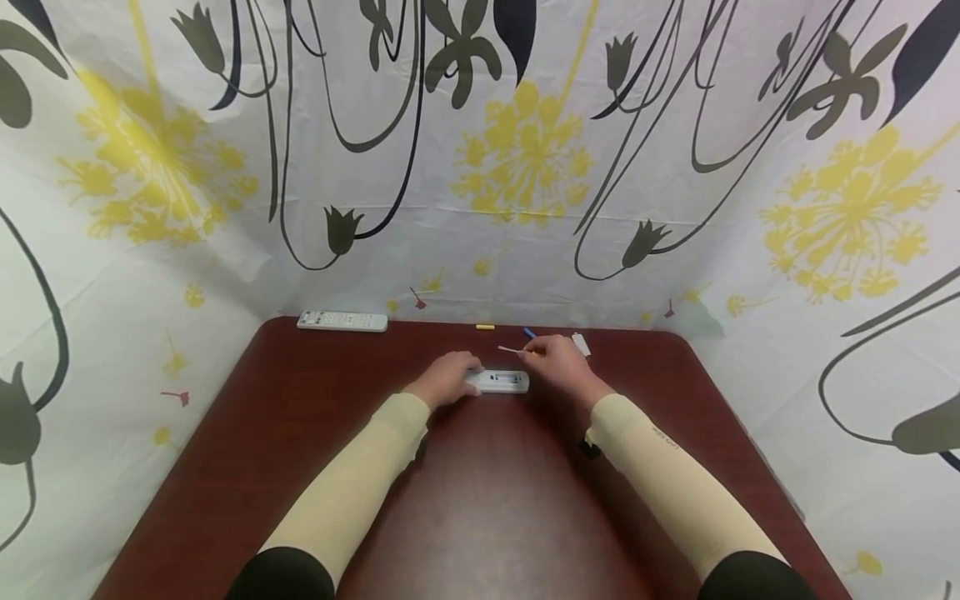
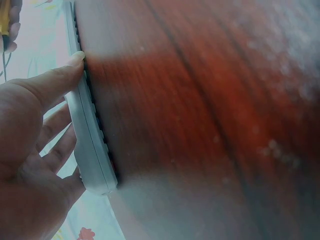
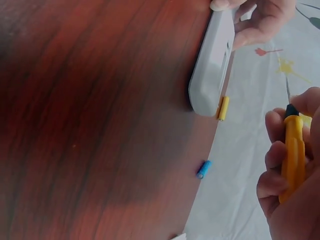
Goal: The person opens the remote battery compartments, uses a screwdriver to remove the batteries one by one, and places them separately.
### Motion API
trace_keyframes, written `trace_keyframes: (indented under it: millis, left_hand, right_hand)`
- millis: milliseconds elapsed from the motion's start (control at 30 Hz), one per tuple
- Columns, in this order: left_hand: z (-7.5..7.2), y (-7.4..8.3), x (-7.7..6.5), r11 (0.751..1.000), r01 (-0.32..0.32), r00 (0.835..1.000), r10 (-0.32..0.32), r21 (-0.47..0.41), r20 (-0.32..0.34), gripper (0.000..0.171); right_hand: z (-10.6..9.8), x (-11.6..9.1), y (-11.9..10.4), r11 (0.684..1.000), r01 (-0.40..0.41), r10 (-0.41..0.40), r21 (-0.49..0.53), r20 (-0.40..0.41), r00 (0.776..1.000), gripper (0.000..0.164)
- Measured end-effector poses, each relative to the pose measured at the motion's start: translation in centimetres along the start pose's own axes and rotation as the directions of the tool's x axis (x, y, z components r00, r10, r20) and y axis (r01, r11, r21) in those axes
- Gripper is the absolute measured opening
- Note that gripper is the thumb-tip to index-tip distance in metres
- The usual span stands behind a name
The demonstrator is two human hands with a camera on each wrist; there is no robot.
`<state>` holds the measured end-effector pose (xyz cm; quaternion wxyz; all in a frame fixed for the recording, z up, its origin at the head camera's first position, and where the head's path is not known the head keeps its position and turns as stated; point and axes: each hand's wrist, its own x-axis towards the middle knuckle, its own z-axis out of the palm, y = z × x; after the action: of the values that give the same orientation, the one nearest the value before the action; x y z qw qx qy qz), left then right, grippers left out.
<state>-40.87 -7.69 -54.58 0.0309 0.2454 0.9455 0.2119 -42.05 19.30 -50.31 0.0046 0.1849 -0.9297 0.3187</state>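
Observation:
My left hand [image 1: 447, 377] grips a white remote control [image 1: 506, 382] by its left part, thumb on the near side and fingers on the far side. The remote lies keys down, and its open battery compartment faces up at the right end. My right hand [image 1: 558, 362] holds a screwdriver [image 3: 294, 155] with a yellow handle and a black collar, fingers wrapped round the handle. Its thin shaft [image 1: 510, 349] points left, above and behind the remote's right end. In the left wrist view the remote's buttons [image 2: 95, 110] face the dark red table [image 2: 165, 125].
Behind the remote lie a yellow battery [image 1: 485, 327] and a blue battery [image 1: 529, 332]. A small white cover [image 1: 581, 343] is just beyond my right hand. Another white remote [image 1: 342, 321] lies at the back left edge. Patterned cloth [image 1: 420, 183] hangs round the table.

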Motion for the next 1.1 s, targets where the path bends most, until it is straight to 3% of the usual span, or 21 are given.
trace_keyframes:
  millis: [167,533,733,1100]
  left_hand:
    - [0.0,0.1,-0.1,1.0,-0.006,1.0,0.006,-0.002,-0.006,0.036]
    - [-0.2,0.3,-0.3,1.0,-0.001,1.0,0.001,-0.007,-0.005,0.035]
    - [-0.1,0.4,-0.3,1.0,0.003,1.0,-0.003,-0.009,-0.003,0.036]
    - [-0.1,0.3,-0.2,0.999,0.025,1.0,-0.025,-0.026,0.0,0.038]
  right_hand:
    - [0.4,-0.3,0.0,1.0,0.006,-0.006,0.019,-0.008,1.0,0.026]
    - [0.8,-1.6,-0.1,0.994,0.065,-0.071,-0.091,-0.061,0.996,0.017]
    - [0.6,-2.2,0.1,0.994,0.026,-0.036,-0.105,-0.089,0.995,0.012]
    - [-0.2,-3.6,0.8,0.986,-0.037,0.006,-0.162,-0.19,0.982,0.019]
